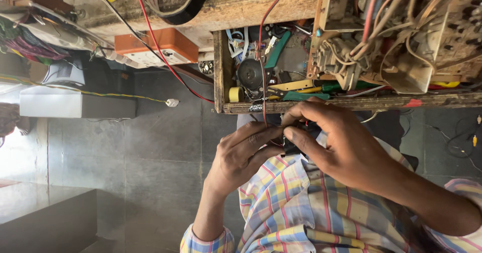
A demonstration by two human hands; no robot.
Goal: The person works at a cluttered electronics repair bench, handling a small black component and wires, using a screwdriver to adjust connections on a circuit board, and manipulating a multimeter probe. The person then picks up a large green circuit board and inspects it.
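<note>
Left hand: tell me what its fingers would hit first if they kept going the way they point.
The left hand points right, at the small black part pinched between both hands. Just beyond it is the right hand's thumb, as far as depth can be judged.

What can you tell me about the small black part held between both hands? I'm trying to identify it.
The small black part is mostly hidden: only a dark, blocky sliver shows between the fingers of the left hand and the right hand, which pinch it from both sides. It looks like dark plastic, though its shape cannot be made out. A thin red wire runs from it up toward the open wooden drawer of tools. It is held above the person's checked shirt.
</note>
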